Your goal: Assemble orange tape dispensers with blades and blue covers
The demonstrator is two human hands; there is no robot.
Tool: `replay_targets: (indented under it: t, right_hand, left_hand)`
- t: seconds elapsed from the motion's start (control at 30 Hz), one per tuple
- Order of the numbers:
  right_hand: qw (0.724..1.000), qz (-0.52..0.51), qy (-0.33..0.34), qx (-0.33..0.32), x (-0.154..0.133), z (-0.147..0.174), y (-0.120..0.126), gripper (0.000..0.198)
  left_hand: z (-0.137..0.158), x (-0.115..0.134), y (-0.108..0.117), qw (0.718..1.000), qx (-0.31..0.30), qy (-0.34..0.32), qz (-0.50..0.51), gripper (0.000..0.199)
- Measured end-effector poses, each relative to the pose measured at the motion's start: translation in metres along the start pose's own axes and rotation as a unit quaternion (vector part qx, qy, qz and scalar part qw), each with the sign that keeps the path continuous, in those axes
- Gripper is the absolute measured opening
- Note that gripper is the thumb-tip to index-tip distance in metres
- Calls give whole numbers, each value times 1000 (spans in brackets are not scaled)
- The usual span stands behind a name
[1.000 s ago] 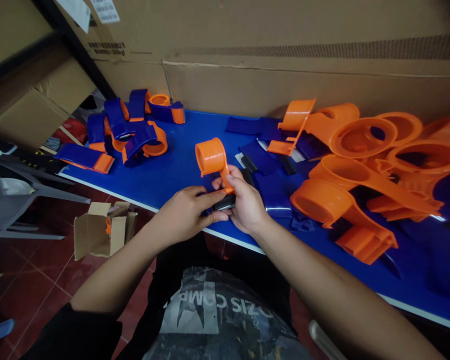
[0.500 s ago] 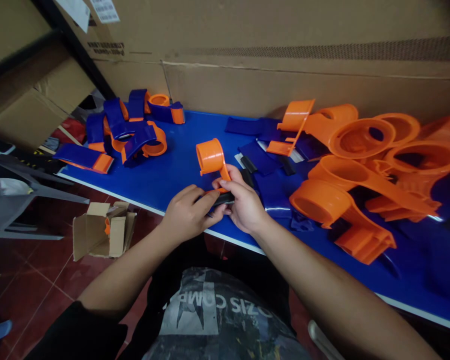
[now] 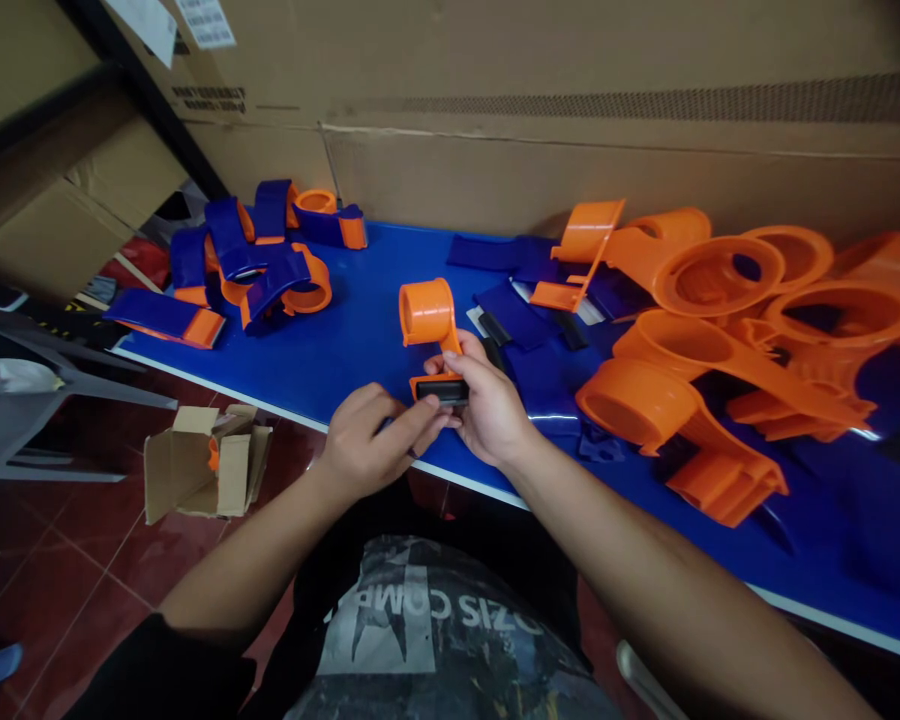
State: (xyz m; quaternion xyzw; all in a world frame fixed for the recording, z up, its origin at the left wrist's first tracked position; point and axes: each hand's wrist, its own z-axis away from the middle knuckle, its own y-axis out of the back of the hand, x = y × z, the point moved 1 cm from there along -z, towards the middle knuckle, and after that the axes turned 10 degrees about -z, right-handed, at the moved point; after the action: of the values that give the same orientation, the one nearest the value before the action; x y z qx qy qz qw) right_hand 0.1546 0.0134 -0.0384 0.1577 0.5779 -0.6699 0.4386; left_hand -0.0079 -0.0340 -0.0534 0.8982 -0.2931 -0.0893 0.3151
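Observation:
My right hand [image 3: 491,405] grips an orange tape dispenser frame [image 3: 427,313], its round hub standing up above my fingers and its lower end at my thumb. A black strip [image 3: 452,392] lies along that lower end. My left hand [image 3: 371,440] is closed beside it, with the index fingertip pressed on the strip's left end and the other fingers curled underneath. How far those fingers wrap the strip is hidden. Just right of my right hand lie blue cover pieces [image 3: 544,385] and small black strips [image 3: 495,327].
Orange dispenser frames [image 3: 649,405] are heaped on the right of the blue table [image 3: 360,350]. Several dispensers with blue covers [image 3: 274,283] sit at the left. A large cardboard box [image 3: 435,180] stands behind. An open carton [image 3: 184,465] and a grey plastic stool [image 3: 60,380] are on the floor.
My left hand has drawn slightly back and down, so more of the black strip shows. The frame in my right hand has turned a little, its hub shifting right.

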Motion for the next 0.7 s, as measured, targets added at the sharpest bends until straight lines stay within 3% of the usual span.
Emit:
replay_targets:
  t: [0.13,0.37,0.7]
  right_hand:
    - [1000,3,8,5,0,0,-1,35]
    - [1000,4,12,1,1,0,-1,35]
    - [1000,-3,16,-1,-1,2,-2,35]
  left_hand:
    - [-2,4,-1,997,-36,-48,-45,22]
    - [-16,8,1,997,-49,-34,-40,6]
    - [-22,9,7,996,-81,27,25,6]
